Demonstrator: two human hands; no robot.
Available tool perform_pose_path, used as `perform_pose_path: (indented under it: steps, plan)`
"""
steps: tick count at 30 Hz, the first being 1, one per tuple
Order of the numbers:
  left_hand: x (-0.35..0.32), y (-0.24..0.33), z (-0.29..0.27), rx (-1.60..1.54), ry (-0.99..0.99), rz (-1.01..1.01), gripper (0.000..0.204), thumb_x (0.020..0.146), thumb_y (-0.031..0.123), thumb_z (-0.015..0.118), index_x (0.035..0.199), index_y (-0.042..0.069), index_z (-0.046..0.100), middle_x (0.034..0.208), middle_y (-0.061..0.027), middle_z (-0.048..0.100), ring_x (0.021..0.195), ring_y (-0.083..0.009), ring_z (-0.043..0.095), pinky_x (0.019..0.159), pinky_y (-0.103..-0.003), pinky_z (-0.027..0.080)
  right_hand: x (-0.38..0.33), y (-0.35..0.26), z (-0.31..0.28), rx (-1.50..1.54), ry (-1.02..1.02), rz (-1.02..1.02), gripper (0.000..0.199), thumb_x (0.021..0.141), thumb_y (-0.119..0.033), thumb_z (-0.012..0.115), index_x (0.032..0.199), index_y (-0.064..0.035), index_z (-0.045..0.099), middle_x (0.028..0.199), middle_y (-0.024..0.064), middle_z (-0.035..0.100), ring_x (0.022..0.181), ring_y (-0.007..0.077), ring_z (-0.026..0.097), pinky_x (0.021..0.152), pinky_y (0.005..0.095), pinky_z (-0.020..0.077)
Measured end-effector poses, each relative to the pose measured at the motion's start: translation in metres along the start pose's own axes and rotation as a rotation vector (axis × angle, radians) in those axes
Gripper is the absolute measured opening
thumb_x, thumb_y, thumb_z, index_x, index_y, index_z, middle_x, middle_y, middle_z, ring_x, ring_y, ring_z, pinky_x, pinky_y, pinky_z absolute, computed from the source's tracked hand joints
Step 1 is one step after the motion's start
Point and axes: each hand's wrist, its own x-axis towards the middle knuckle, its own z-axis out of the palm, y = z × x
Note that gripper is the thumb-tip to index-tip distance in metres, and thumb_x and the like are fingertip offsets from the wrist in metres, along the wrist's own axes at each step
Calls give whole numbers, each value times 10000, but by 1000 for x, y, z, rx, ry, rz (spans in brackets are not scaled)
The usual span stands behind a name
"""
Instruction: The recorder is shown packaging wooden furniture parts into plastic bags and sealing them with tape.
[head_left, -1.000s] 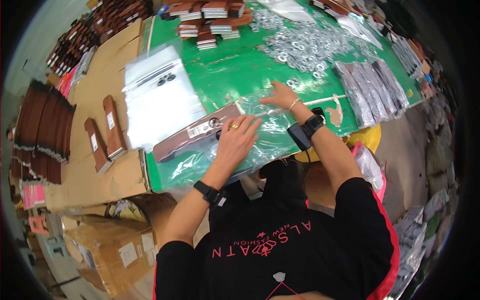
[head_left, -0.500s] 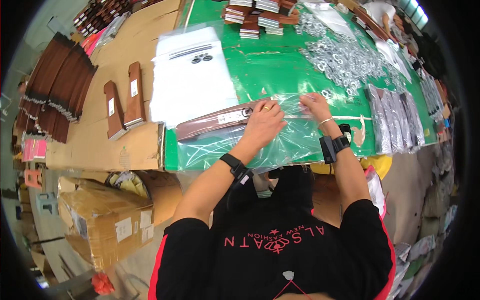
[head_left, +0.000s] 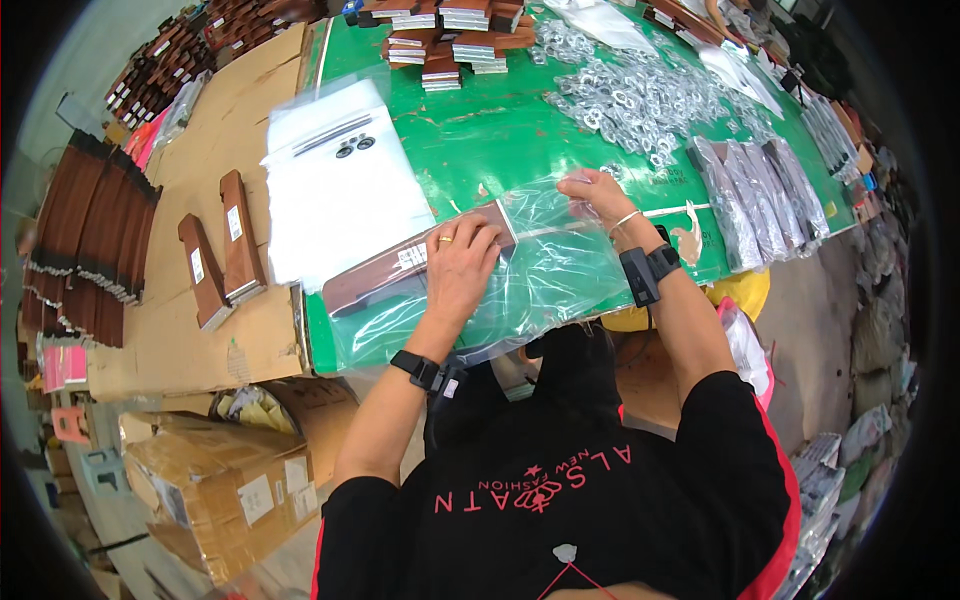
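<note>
A dark brown wooden bar (head_left: 372, 279) with a white label lies slantwise near the front edge of the green table. Clear film of a plastic bag (head_left: 560, 270) surrounds it and spreads to its right. Over the bar's right half, my left hand (head_left: 462, 265) grips it from above with bent fingers, partly covering the label. My right hand (head_left: 600, 198) pinches the bag's upper right edge between thumb and fingers, apart from the bar.
Left of the bag lies a stack of white plastic sheets (head_left: 340, 200) with thin rods and dark rings on top. Two brown bars (head_left: 240, 245) rest on cardboard. Metal rings (head_left: 640, 105) are heaped behind, beside stacked bars (head_left: 440, 45). Wrapped pieces (head_left: 755, 200) lie right.
My left hand has slid left along the bar, uncovering its right end. My right hand still pinches the bag edge. The whole view has shifted a little.
</note>
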Motion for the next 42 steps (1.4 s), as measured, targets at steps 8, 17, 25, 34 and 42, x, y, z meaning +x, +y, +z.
perform_pose_path:
  steps: [8,17,25,34,42]
  plan:
    - [-2,-1,-1,-69,27,-32,258,889,210,660,1134,129,654,1172,-27,625,1139,-262,549,978,-421,366,-26,-56,65,15,-145,-151,253,848,-204,791,1001,-42,672,870,-3,663,743,84,609,675,239,491]
    - [3,-15,-19,-1263,178,-355,757,1057,481,366,1622,104,33,1678,-158,105,1549,-284,110,1220,-421,175,-49,-8,184,-394,32,-330,194,821,-156,751,906,-18,645,831,107,687,718,232,676,636,363,532]
    - [-5,-28,-30,-958,107,-340,556,1053,341,413,1537,68,379,1553,-168,423,1189,-264,561,1065,-390,384,-66,11,225,-762,349,-634,101,878,-104,618,939,-34,580,906,165,615,789,378,647,652,488,525]
    - [-6,-53,-33,-406,-75,-53,436,1070,281,342,1299,66,644,1126,-112,712,1043,-287,599,952,-399,442,-100,12,228,-655,273,-695,269,872,-86,593,1121,15,569,1103,217,576,990,391,601,854,471,494]
    - [-3,-47,-32,-394,-2,-85,396,1056,335,410,1211,114,700,923,-74,670,887,-294,565,826,-412,443,-223,-48,130,-471,59,-955,434,774,-23,781,1192,-24,662,1026,111,699,928,301,669,835,382,523]
